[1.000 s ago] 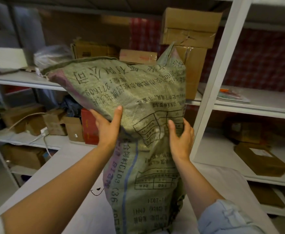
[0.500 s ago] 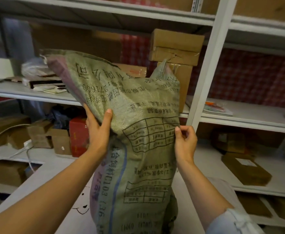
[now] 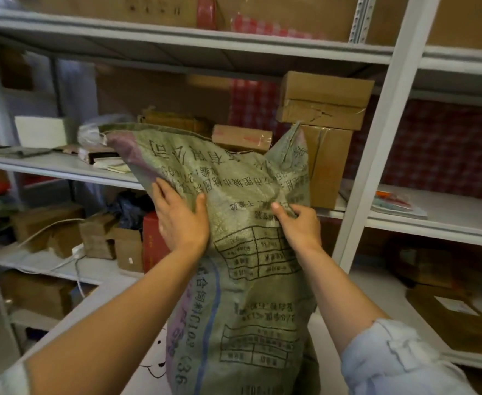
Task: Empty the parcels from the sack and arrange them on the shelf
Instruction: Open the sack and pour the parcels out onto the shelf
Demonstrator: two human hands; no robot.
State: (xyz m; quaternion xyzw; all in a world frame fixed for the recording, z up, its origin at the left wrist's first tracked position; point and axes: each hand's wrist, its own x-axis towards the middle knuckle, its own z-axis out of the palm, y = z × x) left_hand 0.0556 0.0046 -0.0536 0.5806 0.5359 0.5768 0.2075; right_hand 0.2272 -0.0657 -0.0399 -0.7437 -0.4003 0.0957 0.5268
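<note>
A large green woven sack printed with black text stands upside down in front of me, its closed end raised to the height of the middle shelf. My left hand grips its left side and my right hand pinches a fold on its right. The sack's mouth lies below the frame. No parcel shows coming out of it. Behind the sack, brown cardboard parcels are stacked on the white metal shelf.
A white upright post rises just right of the sack. More boxes and a white cable sit on the lower left shelf. A flat brown parcel lies on the lower right shelf. A white table surface lies under my arms.
Both hands have shifted higher up the sack and regripped it. My view has tilted upward, showing the top shelf.
</note>
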